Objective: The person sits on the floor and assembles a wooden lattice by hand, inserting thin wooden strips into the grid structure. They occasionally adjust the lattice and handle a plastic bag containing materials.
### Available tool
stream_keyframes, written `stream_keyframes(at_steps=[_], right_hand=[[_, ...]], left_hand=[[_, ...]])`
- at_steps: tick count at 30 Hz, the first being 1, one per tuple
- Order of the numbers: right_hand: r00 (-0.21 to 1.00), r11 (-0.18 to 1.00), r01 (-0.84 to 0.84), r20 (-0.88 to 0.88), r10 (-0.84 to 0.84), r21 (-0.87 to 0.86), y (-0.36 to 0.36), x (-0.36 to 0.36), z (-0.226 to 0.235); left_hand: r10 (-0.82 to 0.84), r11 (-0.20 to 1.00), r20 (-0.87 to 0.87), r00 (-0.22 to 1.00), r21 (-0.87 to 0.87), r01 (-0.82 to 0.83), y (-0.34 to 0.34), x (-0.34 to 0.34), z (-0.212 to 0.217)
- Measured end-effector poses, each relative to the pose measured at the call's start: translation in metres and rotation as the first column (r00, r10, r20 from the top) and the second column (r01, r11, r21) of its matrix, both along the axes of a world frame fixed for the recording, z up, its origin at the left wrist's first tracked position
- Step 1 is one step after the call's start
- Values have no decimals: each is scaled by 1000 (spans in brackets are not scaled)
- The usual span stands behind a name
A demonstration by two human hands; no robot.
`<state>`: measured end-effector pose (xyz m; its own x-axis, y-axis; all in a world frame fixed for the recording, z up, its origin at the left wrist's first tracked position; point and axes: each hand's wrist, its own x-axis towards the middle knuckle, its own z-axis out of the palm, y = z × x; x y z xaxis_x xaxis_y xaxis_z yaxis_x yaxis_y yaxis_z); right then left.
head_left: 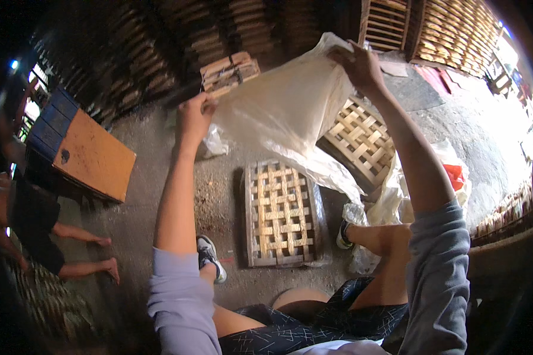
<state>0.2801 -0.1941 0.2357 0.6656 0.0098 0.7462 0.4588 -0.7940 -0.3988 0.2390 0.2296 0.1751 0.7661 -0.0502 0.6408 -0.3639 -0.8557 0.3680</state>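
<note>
Stretched between my raised hands is a translucent whitish plastic sheet [278, 100], its lower edge hanging in folds toward the right. My left hand [194, 118] pinches the sheet's left edge. Higher up and farther away, my right hand [358, 68] grips its upper right corner, fingers closed on the plastic. Below the sheet, between my feet, a woven bamboo tray in a wooden frame [281, 216] lies on the floor. Another woven bamboo tray [364, 139] sits beyond it to the right, partly covered by the sheet.
More crumpled plastic [397, 195], with a red patch, lies by my right leg. An orange and blue wooden table [95, 154] stands at left, with a barefoot person [38, 222] beside it. A small wooden stack [228, 71] stands near the far woven wall [142, 53].
</note>
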Motion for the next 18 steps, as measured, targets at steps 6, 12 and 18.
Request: stream_keyframes(at_steps=[6,12,18], right_hand=[[993,996,31,115,-21,-86,11,57,-48],[952,997,-30,302,48,-66,39,41,-58],[938,957,-166,262,228,-237,9,-27,-121]], left_hand=[[153,986,5,988,-62,-153,16,51,-21],[100,960,167,981,-274,-52,33,63,-31],[80,997,277,958,-19,-78,10,-22,-62]])
